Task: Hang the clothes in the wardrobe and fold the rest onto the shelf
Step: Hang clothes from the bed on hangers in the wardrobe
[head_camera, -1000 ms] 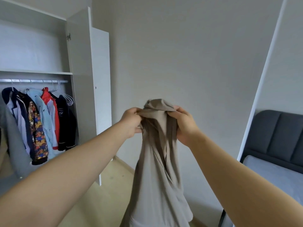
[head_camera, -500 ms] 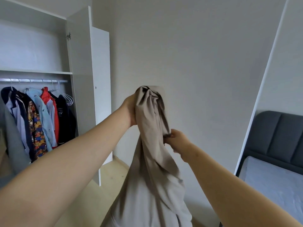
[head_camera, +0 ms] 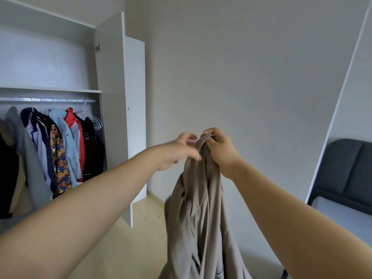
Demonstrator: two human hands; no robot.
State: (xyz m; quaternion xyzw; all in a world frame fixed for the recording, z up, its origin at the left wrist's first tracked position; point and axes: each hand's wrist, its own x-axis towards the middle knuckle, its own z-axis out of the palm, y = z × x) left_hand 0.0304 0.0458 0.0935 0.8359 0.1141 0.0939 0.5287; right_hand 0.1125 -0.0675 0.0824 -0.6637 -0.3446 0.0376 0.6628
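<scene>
right hand (head_camera: 220,152) grips the bunched top of the long beige fabric garment (head_camera: 199,218), which hangs down in mid-air before the pale wall. left hand (head_camera: 177,153) is right at that top edge, fingers spread but blurred, cannot tell if it pinches. tall open white wardrobe (head_camera: 112,97) to the left, coloured clothes (head_camera: 60,148) on its metal rail (head_camera: 48,100).

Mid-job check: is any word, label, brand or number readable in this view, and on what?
None can be read.
Pale script-like mark on the chest of the dark jacket on the rail: too small and blurred to read.
No label or print shows on the beige garment.
</scene>
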